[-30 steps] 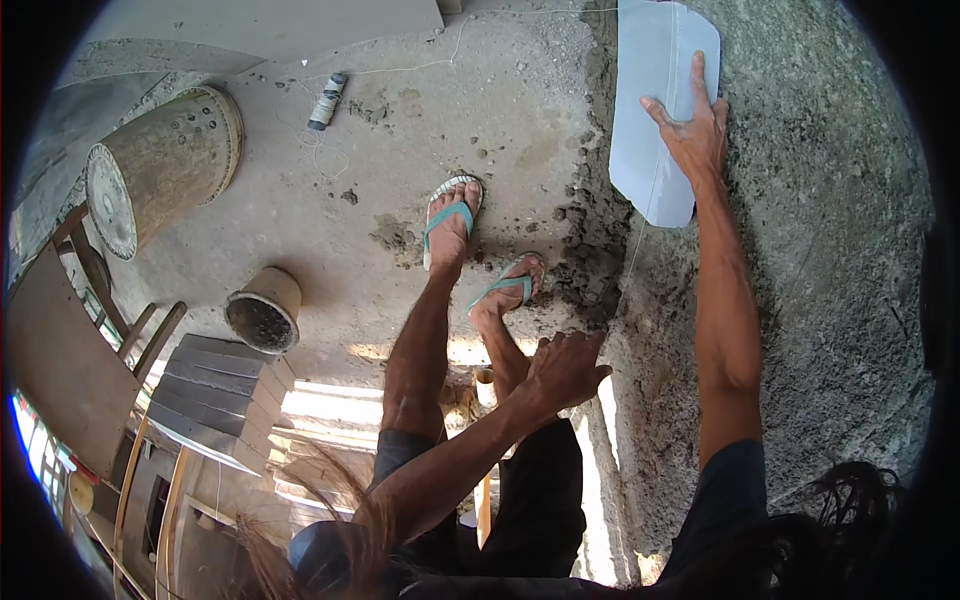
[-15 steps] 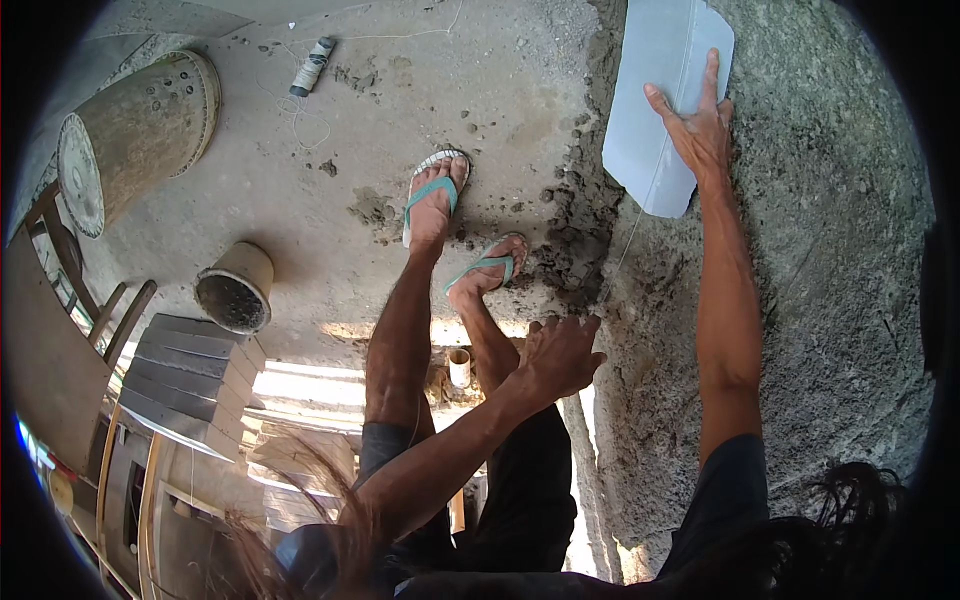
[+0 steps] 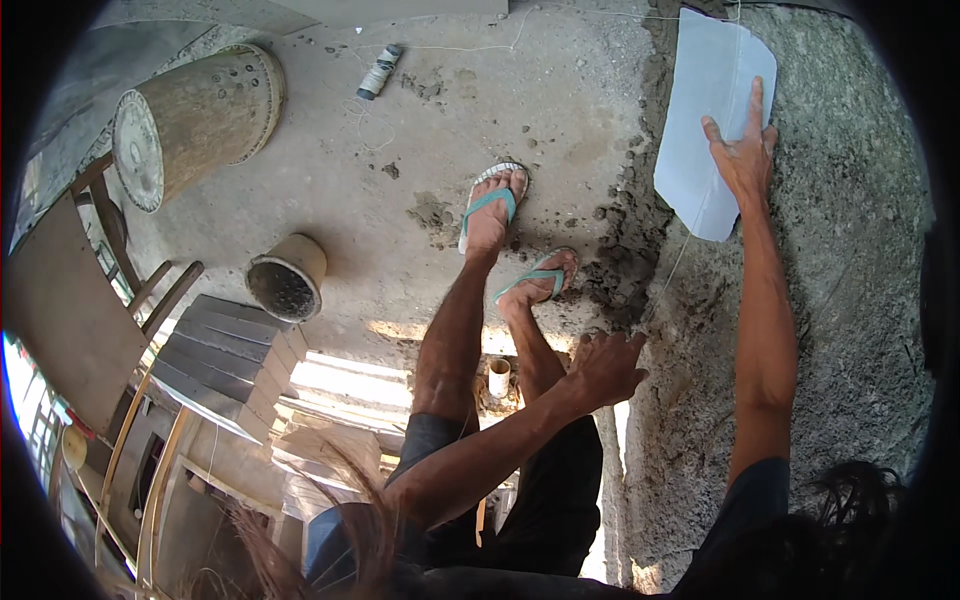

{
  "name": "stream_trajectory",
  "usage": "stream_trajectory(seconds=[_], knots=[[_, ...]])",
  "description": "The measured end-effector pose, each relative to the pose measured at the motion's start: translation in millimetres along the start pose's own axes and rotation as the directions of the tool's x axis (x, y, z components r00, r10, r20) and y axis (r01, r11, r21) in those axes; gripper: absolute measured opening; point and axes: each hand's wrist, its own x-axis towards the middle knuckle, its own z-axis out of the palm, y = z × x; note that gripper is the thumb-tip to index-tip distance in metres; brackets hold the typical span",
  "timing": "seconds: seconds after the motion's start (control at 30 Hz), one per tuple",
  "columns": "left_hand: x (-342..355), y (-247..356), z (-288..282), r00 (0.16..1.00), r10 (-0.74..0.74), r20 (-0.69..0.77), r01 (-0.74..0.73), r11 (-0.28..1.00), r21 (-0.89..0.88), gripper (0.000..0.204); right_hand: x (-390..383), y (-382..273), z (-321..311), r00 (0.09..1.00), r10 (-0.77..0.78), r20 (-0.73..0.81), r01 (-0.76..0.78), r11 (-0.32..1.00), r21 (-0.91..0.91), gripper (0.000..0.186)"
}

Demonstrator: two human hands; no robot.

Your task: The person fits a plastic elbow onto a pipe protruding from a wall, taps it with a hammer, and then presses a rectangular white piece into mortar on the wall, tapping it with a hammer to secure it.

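Note:
A pale blue-grey sheet with cut corners point(image 3: 690, 150) lies flat against the rough concrete surface at the upper right. My right hand point(image 3: 742, 160) rests on it, with the thumb and index finger spread apart. A thin taut string point(image 3: 672, 271) crosses the sheet lengthwise and comes down to my left hand point(image 3: 608, 370). My left hand is closed at the string's lower end, its fingers bent; the grip itself is partly hidden. Dark wet mortar point(image 3: 618, 270) lies in clumps along the foot of the rough surface, next to my sandalled feet point(image 3: 492, 215).
A large dirty bucket point(image 3: 195, 125) lies on its side at the upper left. A smaller bucket point(image 3: 290, 275) is below it. A wound spool of string point(image 3: 380, 72) lies on the concrete floor. Stacked grey blocks point(image 3: 220, 355) and a short pipe point(image 3: 499, 378) are nearer me.
The whole view has shifted, so everything appears farther right and slightly lower or higher. My right hand stays on the sheet, and my left hand stays at the string's end.

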Motion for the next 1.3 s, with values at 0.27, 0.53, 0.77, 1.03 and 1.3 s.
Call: stream_trajectory(seconds=[0.27, 0.53, 0.77, 1.03, 1.3], knots=[[-6.5, -5.0, -4.1, 1.000, -0.008, 0.029, 0.007, 0.999, 0.045, 0.051, -10.4, -8.5, -4.5, 0.989, -0.042, -0.142, 0.032, 0.997, -0.072, 0.086], [-7.9, -29.2, -5.3, 0.998, -0.055, -0.009, 0.055, 0.998, 0.013, 0.047, -170.3, -24.3, -41.3, 0.966, 0.173, -0.193, -0.102, 0.939, 0.329, 0.059], [-33.4, -51.6, -20.0, 0.980, -0.091, -0.176, 0.130, 0.966, 0.224, 0.044, -413.7, 7.4, -4.8, 0.834, 0.427, 0.350, -0.552, 0.648, 0.525, 0.036], [-138.4, -86.3, -101.9, 0.951, -0.120, -0.283, 0.263, 0.797, 0.544, 0.053, -572.1, -83.5, -28.1, 0.312, 0.360, 0.879, -0.946, 0.200, 0.254, 0.064], [-268.7, -112.8, -99.0, 0.942, -0.235, -0.240, 0.329, 0.787, 0.521, 0.070, -647.5, -170.9, -22.0, 0.423, 0.189, 0.886, -0.887, 0.283, 0.364, 0.077]])
